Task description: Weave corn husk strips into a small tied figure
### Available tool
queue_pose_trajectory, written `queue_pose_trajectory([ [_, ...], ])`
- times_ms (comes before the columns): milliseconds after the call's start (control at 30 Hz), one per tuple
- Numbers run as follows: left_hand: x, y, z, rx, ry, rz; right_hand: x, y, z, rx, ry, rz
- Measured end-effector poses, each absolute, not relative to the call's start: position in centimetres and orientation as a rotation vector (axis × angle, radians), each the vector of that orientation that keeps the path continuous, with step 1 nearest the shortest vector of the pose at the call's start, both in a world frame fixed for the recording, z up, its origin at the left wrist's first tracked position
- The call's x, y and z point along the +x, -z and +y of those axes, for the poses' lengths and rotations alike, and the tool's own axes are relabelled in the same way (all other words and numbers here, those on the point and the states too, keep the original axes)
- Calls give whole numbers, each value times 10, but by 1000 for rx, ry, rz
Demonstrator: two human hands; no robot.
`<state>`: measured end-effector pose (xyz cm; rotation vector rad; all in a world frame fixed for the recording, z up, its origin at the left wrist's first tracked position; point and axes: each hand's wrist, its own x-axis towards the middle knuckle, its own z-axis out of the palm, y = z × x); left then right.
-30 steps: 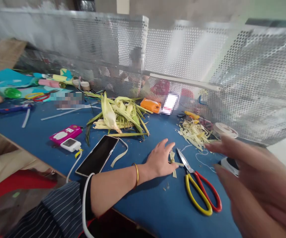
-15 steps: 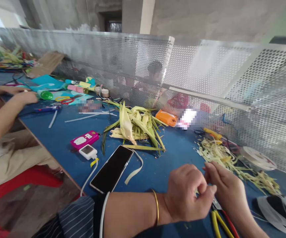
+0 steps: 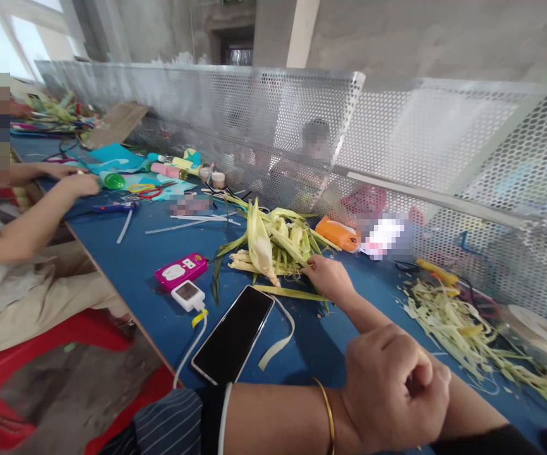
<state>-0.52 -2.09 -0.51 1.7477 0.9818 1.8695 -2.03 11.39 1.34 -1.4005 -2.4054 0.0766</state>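
My left hand (image 3: 399, 385), with a gold bangle on its wrist, is closed in a fist above the near edge of the table. Whatever lies inside its fingers is hidden. Beyond it, my right hand (image 3: 329, 278) is stretched to the right side of a heap of pale green and yellow leaves (image 3: 285, 243). Its thumb and fingertips are pinched on a leaf at the heap's edge. A broad, corn-husk-like piece (image 3: 259, 246) stands out at the front of the heap. One long flat strip (image 3: 292, 293) lies before it.
A phone (image 3: 234, 335), a pink power strip (image 3: 181, 272) with a white charger (image 3: 188, 294), and an orange packet (image 3: 337, 234) lie around the heap. Shredded trimmings (image 3: 448, 316) spread at right. Perforated metal screens (image 3: 396, 139) border the back. A co-worker's hands (image 3: 81, 183) are at left.
My right hand has left my left hand's side and reached forward-left to the leaf heap. My left hand stays closed. The view has turned slightly, and the yellow-and-red-handled pliers are out of sight.
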Motion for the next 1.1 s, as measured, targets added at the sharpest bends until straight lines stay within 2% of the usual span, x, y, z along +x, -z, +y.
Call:
queue_pose_trajectory([
  [200,-1,9,-21,1716,-1793,1056,-12,-19,130,-1509,-56,-2194],
  [433,-8,5,-18,1608,-1662,997,56,-43,115,-1482,-49,-1959],
  [700,-14,2,12,746,-1260,869,162,-22,41,-1214,499,-1929],
  [833,-24,3,21,396,-1053,844,196,-11,6,-1213,623,-1855],
  [1100,-35,3,26,637,-659,684,217,-6,-5,-1146,616,-1886],
])
